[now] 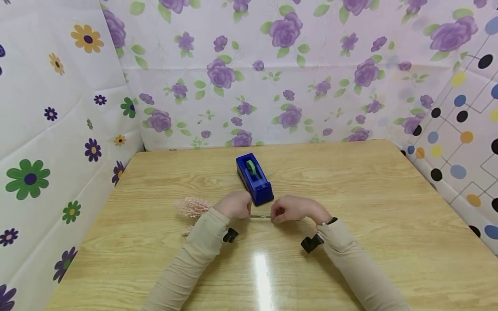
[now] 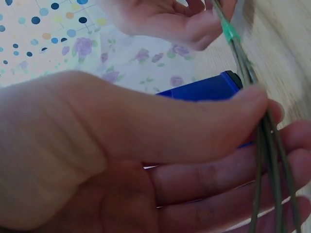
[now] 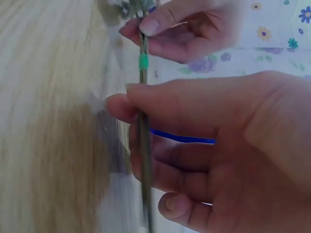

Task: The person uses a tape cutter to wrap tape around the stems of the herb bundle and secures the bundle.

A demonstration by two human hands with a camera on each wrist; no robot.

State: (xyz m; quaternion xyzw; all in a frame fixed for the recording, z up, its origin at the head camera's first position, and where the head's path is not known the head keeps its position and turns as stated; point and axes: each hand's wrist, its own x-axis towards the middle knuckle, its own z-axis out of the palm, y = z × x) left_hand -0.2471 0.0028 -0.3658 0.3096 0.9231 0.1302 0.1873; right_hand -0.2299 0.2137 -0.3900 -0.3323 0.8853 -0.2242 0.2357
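Note:
Thin green-brown stems (image 2: 273, 165) of a bunch of pale pink dried flowers (image 1: 193, 207) run through both hands, just above the table. My left hand (image 1: 236, 204) pinches them between thumb and forefinger on the flower side. Farther along, my right hand (image 1: 295, 209) pinches the same stems with thumb and forefinger, its other fingers loosely curled. Between the two hands, a band of green tape (image 3: 143, 61) wraps the stems. The flower heads lie left of my left hand, partly hidden by its sleeve in the head view.
Just beyond the hands stands a blue tape dispenser (image 1: 260, 190) with a green roll (image 1: 251, 167) in it. The wooden table (image 1: 369, 185) is bordered by a flowered cloth (image 1: 256, 103) behind and patterned cloths at both sides.

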